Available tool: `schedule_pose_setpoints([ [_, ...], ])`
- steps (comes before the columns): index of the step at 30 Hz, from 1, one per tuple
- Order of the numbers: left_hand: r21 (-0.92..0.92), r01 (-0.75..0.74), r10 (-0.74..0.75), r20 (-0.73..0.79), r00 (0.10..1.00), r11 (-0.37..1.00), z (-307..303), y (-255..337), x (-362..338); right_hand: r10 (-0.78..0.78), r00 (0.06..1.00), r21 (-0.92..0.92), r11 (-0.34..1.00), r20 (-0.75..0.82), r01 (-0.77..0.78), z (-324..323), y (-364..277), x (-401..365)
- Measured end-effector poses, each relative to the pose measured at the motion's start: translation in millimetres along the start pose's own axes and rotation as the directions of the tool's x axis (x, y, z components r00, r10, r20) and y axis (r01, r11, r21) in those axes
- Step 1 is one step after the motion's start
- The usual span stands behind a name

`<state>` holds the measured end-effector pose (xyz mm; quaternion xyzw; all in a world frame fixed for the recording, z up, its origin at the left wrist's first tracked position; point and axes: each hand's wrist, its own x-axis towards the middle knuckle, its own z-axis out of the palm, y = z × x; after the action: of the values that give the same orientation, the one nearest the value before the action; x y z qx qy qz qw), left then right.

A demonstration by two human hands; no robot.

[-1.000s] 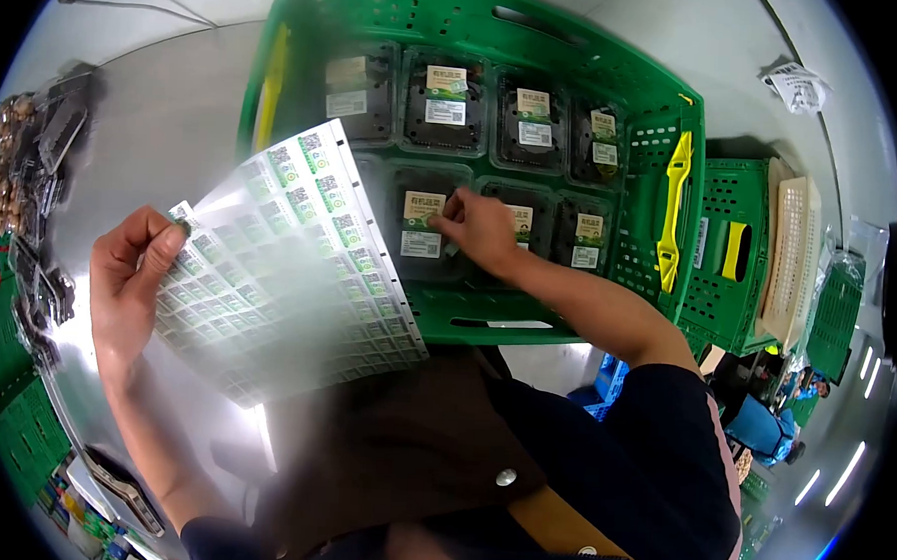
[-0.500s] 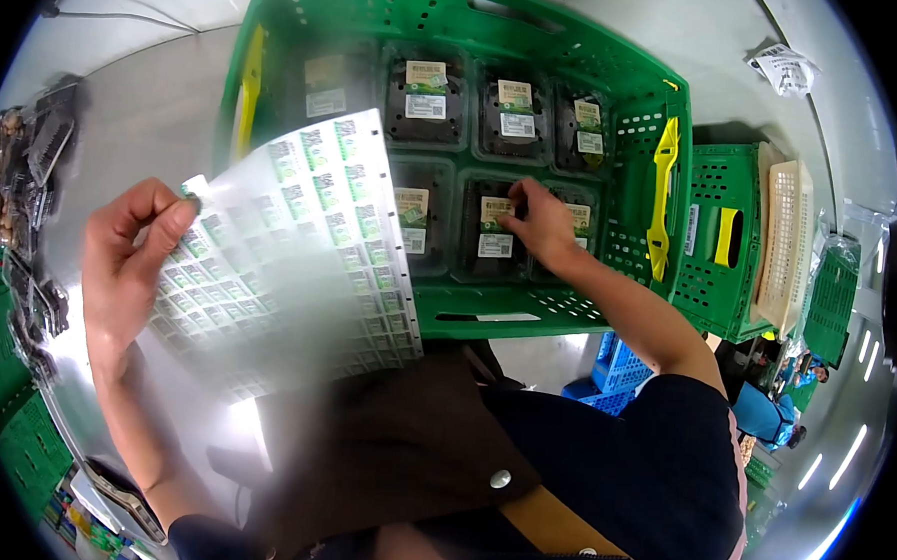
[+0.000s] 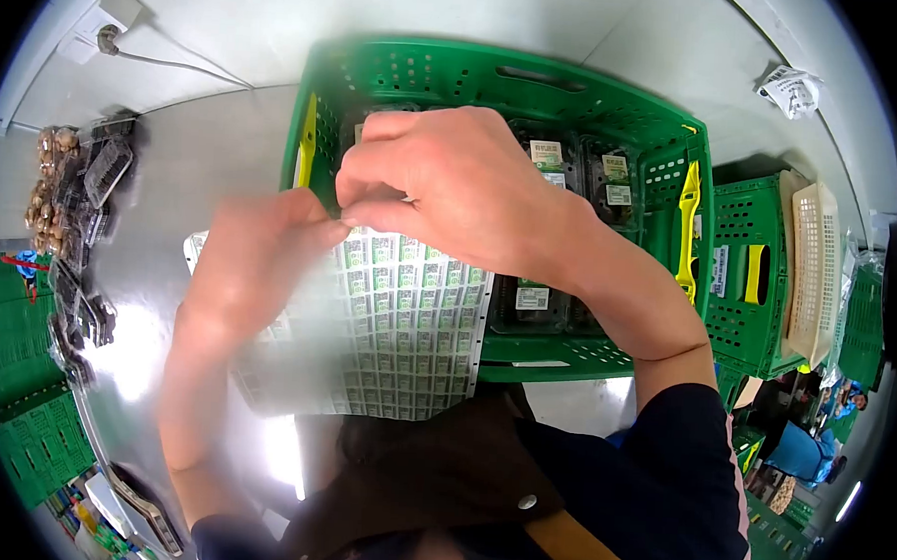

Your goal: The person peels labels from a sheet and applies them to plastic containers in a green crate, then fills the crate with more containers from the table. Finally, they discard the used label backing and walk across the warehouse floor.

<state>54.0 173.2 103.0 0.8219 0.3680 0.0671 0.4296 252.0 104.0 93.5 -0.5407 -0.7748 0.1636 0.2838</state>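
A sheet of small green and white labels (image 3: 406, 328) hangs in front of my body. My left hand (image 3: 259, 262), slightly blurred, pinches its top edge. Right beside it, my right hand (image 3: 452, 195) has its thumb and fingers closed at the same edge; whether a label is between them is too small to tell. Behind the hands stands a green crate (image 3: 428, 64) with yellow handles. Inside are clear packs with dark contents and labels on top, among them one at the upper right (image 3: 613, 177). My hands and the sheet hide several packs.
On the right stand another green crate (image 3: 746, 223) and a cream basket (image 3: 814, 266). Dark trays (image 3: 108, 170) and bagged round brown items (image 3: 52, 193) lie at the left on the metal table (image 3: 194, 139). A person in blue (image 3: 801, 451) is far off at the right.
My right hand has left the packs and come to the sheet's top edge beside my left hand. The sheet now hangs more upright. The view has shifted, so the crate appears lower and further right.
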Motion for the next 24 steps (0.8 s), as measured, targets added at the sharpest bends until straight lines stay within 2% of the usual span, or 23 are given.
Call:
schedule_pose_setpoints([
  [3, -0.098, 0.027, -0.027, 0.004, 1.0, 0.995, 1, -10, -2, -0.056, 0.997, -0.065, 0.997, -0.054, 0.052, 9, 3, -4],
  [6, -0.245, -0.009, 0.025, 0.063, 0.998, 0.969, 0, -24, -1, -0.066, 0.967, 0.013, 0.997, -0.247, 0.071, 3, 1, -17],
  [7, -0.317, -0.008, 0.03, 0.064, 0.998, 0.948, 2, -26, -1, -0.048, 0.941, 0.15, 0.983, -0.334, 0.104, 1, 5, -23],
  [8, -0.331, -0.007, 0.037, 0.084, 0.996, 0.944, 1, -24, 0, 0.136, 0.94, 0.433, 0.901, -0.313, 0.014, -3, 6, -33],
  [9, -0.378, 0.027, 0.019, 0.116, 0.993, 0.925, 1, -29, 1, 0.301, 0.921, 0.679, 0.732, -0.249, -0.056, -8, 6, -45],
  [10, -0.34, 0.01, 0.028, 0.106, 0.994, 0.94, 2, -29, 2, 0.378, 0.909, 0.613, 0.764, -0.177, -0.199, -19, 11, -56],
  [13, -0.257, -0.012, 0.035, 0.086, 0.996, 0.966, 5, -22, 4, 0.39, 0.914, 0.357, 0.874, -0.112, -0.329, -17, 15, -70],
  [17, -0.142, -0.016, 0.034, 0.125, 0.992, 0.99, 16, 8, 15, 0.176, 0.972, 0.079, 0.983, -0.153, -0.165, -10, 4, -50],
  [21, -0.055, -0.009, 0.02, 0.197, 0.98, 0.998, 21, 14, 23, 0.125, 0.992, -0.062, 0.99, 0.035, -0.123, -11, 9, -44],
  [24, -0.12, -0.081, 0.109, 0.251, 0.962, 0.989, 17, 9, 26, 0.086, 0.996, -0.174, 0.981, 0.013, -0.082, -9, 7, -47],
])
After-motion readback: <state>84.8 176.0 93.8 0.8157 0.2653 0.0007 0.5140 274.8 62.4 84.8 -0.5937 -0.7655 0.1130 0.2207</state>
